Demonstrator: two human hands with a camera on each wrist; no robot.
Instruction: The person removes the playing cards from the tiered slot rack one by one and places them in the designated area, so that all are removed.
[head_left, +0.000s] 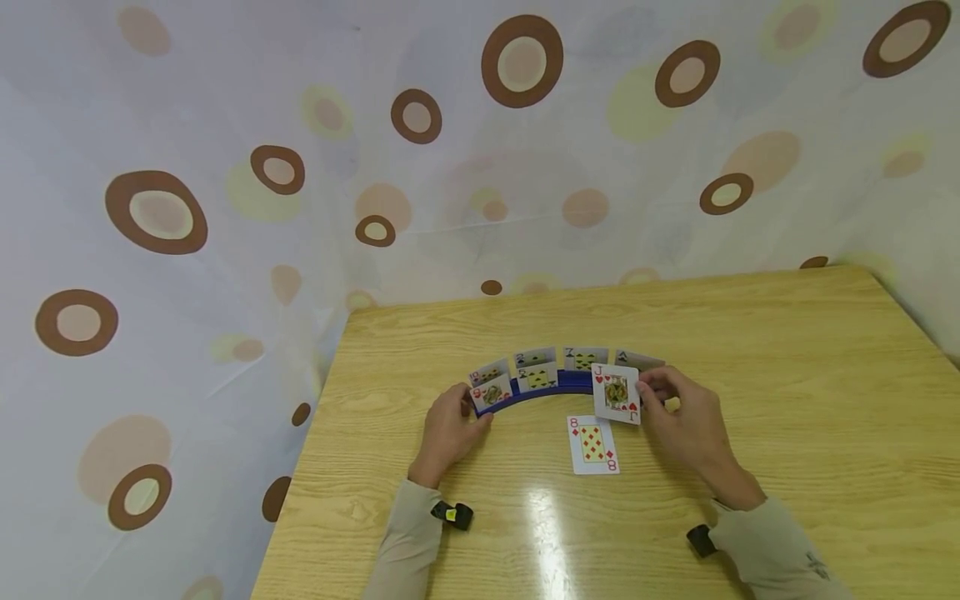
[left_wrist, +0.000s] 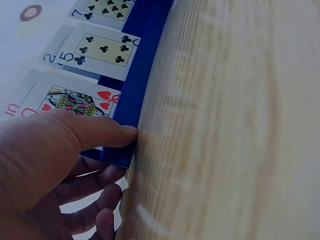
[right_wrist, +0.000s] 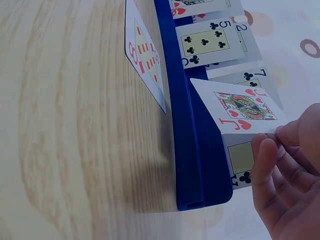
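Observation:
A curved blue card holder (head_left: 576, 382) stands on the table with playing cards upright in two rows. At its left end my left hand (head_left: 446, 435) pinches the holder between thumb and fingers, beside the queen of hearts (head_left: 492, 393). My right hand (head_left: 692, 429) pinches the right edge of a jack of hearts (head_left: 617, 394), tilted in front of the holder's right part. Front-row five of clubs (left_wrist: 104, 49) stands before a two. Behind the jack are a seven of clubs (head_left: 587, 358) and an ace of clubs (right_wrist: 242, 162), partly covered.
Face up on the table, just in front of the holder, lies an eight of diamonds (head_left: 592, 445). The wooden table (head_left: 825, 400) meets a wall covering with brown circles (head_left: 522, 62) at the back and left. Both wrists wear black straps.

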